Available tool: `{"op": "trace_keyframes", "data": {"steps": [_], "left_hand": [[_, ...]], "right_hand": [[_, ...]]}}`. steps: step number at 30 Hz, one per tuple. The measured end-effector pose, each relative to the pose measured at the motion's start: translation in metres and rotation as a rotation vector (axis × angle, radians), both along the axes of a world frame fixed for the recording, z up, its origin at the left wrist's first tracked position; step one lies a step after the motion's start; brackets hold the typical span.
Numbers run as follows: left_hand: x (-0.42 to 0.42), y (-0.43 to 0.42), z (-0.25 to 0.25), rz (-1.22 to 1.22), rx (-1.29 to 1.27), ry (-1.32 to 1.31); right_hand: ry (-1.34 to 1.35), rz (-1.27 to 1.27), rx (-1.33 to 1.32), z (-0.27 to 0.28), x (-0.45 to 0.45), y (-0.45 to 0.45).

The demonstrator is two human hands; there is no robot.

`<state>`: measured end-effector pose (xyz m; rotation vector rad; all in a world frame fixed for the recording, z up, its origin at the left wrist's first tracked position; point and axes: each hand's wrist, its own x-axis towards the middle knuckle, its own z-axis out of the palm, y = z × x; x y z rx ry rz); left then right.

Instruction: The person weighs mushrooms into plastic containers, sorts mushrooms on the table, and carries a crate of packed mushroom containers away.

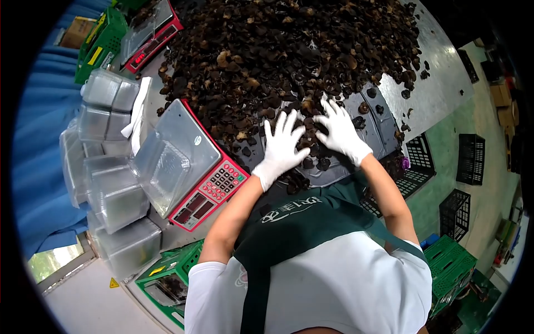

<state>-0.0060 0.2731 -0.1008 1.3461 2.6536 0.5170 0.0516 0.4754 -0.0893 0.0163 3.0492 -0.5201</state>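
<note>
A large heap of dark brown wood ear mushrooms [289,53] covers the far part of the metal table [442,67]. My left hand [280,147], in a white glove, lies at the heap's near edge with its fingers spread. To its right, my right hand [340,132], gloved the same way, also has its fingers apart and touches the mushrooms. A few loose pieces [316,156] lie between the two hands on a grey sheet [378,125]. Neither hand grips anything that I can see.
Left of my hands stands a red scale [208,192] with a transparent plastic tray [161,167] on its pan. Stacks of transparent containers [114,189] sit beyond it. A second scale [150,42] is farther back. Black crates [420,164] and a green crate [450,267] are at right.
</note>
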Motion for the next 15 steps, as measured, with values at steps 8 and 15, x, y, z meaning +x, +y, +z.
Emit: {"op": "trace_keyframes", "data": {"steps": [8, 15], "left_hand": [[0.051, -0.061, 0.012, -0.233, 0.083, -0.187], [0.05, -0.082, 0.031, 0.099, 0.284, -0.229]], "right_hand": [[0.157, -0.139, -0.222, -0.006, 0.08, 0.025], [0.342, -0.528, -0.381, -0.018, 0.079, 0.051]]}}
